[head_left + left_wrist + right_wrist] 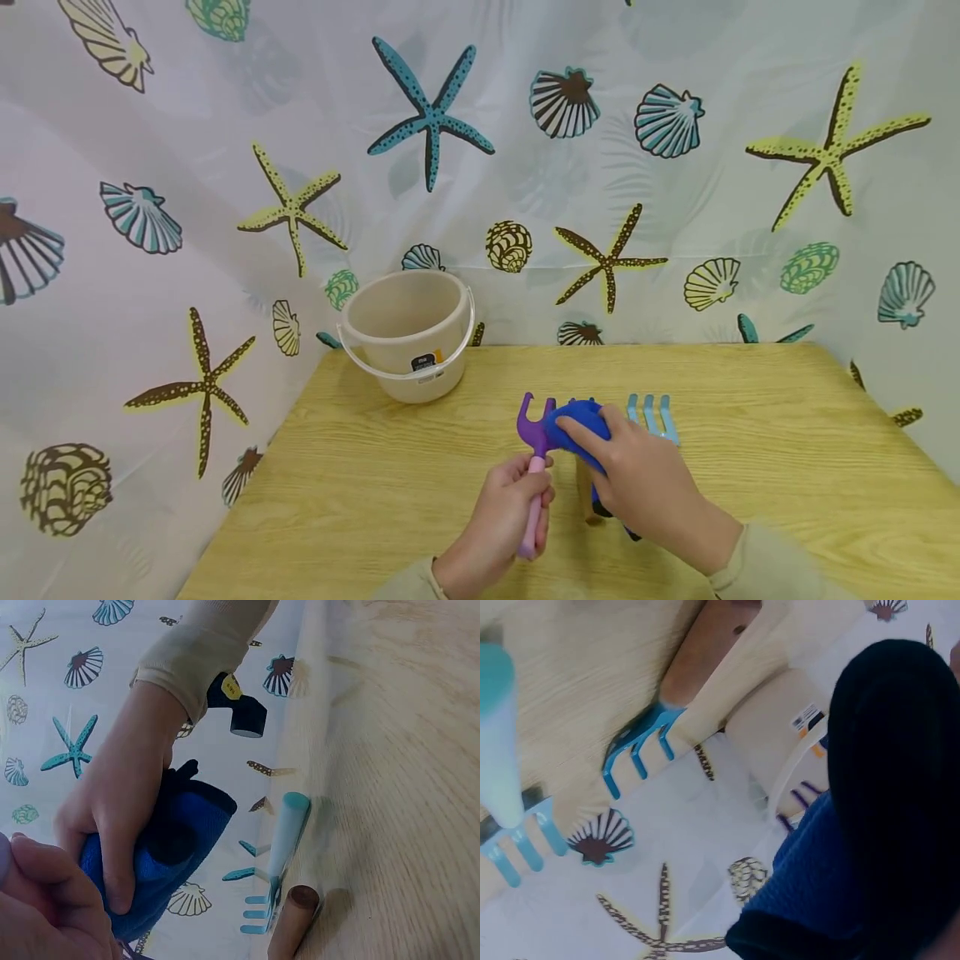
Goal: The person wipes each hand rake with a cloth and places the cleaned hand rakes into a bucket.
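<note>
My left hand (498, 515) grips the pink handle of a small purple hand rake (533, 432), its prongs pointing away from me. In my right hand (651, 479) is a blue cloth (579, 423) with black edging, held against the rake's head. The cloth covers part of the prongs. In the left wrist view, the right fingers (120, 881) lie over the folded cloth. On the table beneath the right hand lies a blue rake with a wooden handle (709, 656). A light blue rake (652, 417) lies to its right, partly hidden by that hand.
A beige bucket (408, 362) with a white handle stands at the table's back left. Behind and beside the wooden table (337, 500) hangs a white curtain (510, 183) printed with shells and starfish.
</note>
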A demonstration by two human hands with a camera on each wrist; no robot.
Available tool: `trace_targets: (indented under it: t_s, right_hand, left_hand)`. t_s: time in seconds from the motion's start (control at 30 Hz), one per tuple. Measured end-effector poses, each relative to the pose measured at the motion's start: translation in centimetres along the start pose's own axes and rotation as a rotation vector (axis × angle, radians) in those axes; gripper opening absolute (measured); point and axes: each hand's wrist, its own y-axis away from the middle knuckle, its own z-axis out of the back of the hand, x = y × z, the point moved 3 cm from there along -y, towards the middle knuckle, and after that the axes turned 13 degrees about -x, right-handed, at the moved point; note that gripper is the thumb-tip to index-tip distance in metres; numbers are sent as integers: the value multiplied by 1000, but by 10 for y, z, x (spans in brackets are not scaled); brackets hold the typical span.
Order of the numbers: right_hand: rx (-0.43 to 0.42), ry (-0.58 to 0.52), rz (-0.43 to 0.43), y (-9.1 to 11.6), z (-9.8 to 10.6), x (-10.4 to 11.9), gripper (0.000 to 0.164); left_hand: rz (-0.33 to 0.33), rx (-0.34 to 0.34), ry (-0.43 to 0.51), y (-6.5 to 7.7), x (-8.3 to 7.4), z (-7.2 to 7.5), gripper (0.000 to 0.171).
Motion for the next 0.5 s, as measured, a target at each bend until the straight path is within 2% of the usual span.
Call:
trace_targets:
  t_s: [0.1, 0.2, 0.33, 0.5]
  right_hand:
    - [-34, -10, 80, 3, 5, 15, 59]
    - [-58, -9, 115, 1, 11, 24, 58]
    - [-36, 24, 91, -10, 15, 22, 51]
    - [65, 93, 36, -27, 13, 8, 54]
  left_hand:
    - [-28, 2, -27, 0, -1, -1, 23]
    - [-75, -2, -80, 0, -2, -1, 15]
    - [-124, -17, -167, 0, -2, -2, 15]
    - [-108, 14, -232, 3, 4, -5, 35]
